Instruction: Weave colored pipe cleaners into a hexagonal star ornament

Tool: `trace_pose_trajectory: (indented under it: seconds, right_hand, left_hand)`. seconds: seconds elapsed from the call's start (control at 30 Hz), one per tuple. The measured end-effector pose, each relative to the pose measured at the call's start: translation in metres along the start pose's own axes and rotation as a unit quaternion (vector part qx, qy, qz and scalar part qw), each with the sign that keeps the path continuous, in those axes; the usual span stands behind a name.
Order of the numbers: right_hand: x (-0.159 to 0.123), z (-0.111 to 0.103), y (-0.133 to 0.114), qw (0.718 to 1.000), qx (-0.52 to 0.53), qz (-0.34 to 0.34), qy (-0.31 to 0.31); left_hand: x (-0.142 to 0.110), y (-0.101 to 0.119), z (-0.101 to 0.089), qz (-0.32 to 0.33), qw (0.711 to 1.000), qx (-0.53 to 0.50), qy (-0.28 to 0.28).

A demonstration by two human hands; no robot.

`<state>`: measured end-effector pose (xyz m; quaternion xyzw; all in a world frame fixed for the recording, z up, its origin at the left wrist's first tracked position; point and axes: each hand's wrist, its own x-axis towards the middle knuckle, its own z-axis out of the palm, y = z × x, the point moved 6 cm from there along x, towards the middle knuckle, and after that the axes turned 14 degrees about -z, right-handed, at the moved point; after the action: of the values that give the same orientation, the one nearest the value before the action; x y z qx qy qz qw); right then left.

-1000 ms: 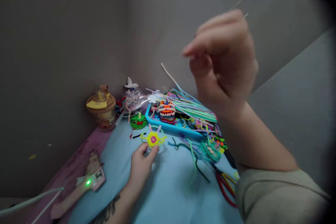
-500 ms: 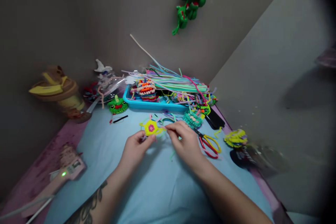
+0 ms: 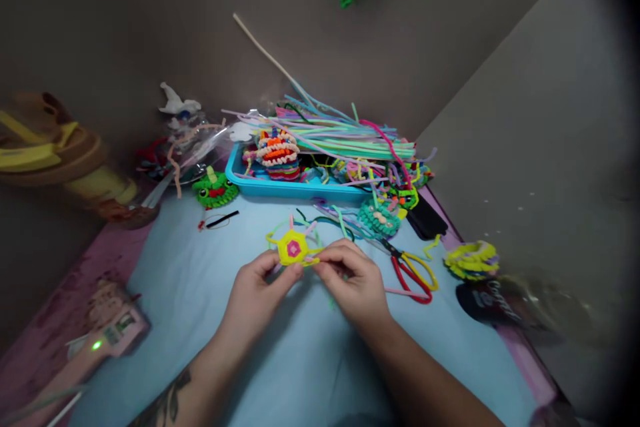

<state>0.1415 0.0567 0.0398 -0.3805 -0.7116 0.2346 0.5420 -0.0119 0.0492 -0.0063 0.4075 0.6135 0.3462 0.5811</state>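
A yellow woven pipe-cleaner piece with a pink centre is held up over the blue cloth. My left hand pinches its lower left edge between thumb and fingers. Loose pipe-cleaner ends stick out around it, yellow, pink and pale green. Close on its right side, my right hand is closed with thumb and index finger pinching a yellow pipe-cleaner end. Some of its other fingers are curled out of sight. Just beyond my right hand lie red-and-yellow-handled pliers and a teal pipe-cleaner figure.
A blue tray at the back holds bundled pipe cleaners and finished pieces. A green figure sits left of it, a black phone right. At the edges are a power strip, a yellow piece and a cup.
My right hand has come in closer to the yellow piece, drawing the pipe-cleaner end against its edge. The camera view has tilted down and moved nearer.
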Motion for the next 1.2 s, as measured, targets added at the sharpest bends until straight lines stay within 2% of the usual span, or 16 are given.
trace_pose_trajectory:
  seconds: [0.17,0.23,0.33,0.4,0.47,0.53,0.6,0.8,1.03,1.1,1.2]
  right_hand:
    - [0.002,-0.001,-0.001,0.999,-0.037,-0.015,-0.004]
    - [0.002,-0.002,0.000,0.999,-0.047,-0.018,0.000]
    - [0.002,-0.004,0.002,0.998,-0.058,-0.013,0.002]
    - [0.001,-0.003,0.004,0.998,-0.062,-0.008,-0.003]
    - [0.000,-0.001,0.004,0.998,-0.060,-0.009,-0.011]
    - [-0.002,0.001,0.003,0.998,-0.053,-0.011,-0.020]
    - [-0.004,0.004,0.002,0.999,-0.045,-0.014,-0.027]
    - [-0.005,0.008,0.000,0.998,-0.027,-0.022,-0.044]
    - [-0.005,0.010,-0.001,0.998,-0.026,-0.016,-0.050]
    - [-0.005,0.010,0.000,0.998,-0.031,-0.011,-0.050]
    - [-0.005,0.010,0.004,0.998,-0.035,-0.006,-0.054]
  left_hand:
    - [0.000,-0.003,0.006,0.005,1.000,0.026,-0.015]
    - [0.000,-0.004,0.005,0.024,0.999,0.038,0.003]
    - [-0.006,0.003,-0.004,0.092,0.987,0.084,0.103]
    - [-0.016,0.013,-0.009,0.171,0.959,0.144,0.177]
    - [-0.026,0.023,-0.009,0.245,0.927,0.193,0.206]
    - [-0.032,0.028,-0.006,0.284,0.915,0.210,0.197]
    - [-0.033,0.031,-0.003,0.295,0.915,0.209,0.180]
    - [-0.032,0.032,-0.005,0.267,0.929,0.180,0.182]
    - [-0.033,0.032,-0.003,0.254,0.942,0.155,0.157]
    - [-0.036,0.032,-0.001,0.280,0.933,0.167,0.154]
    - [-0.042,0.035,0.003,0.351,0.902,0.203,0.150]
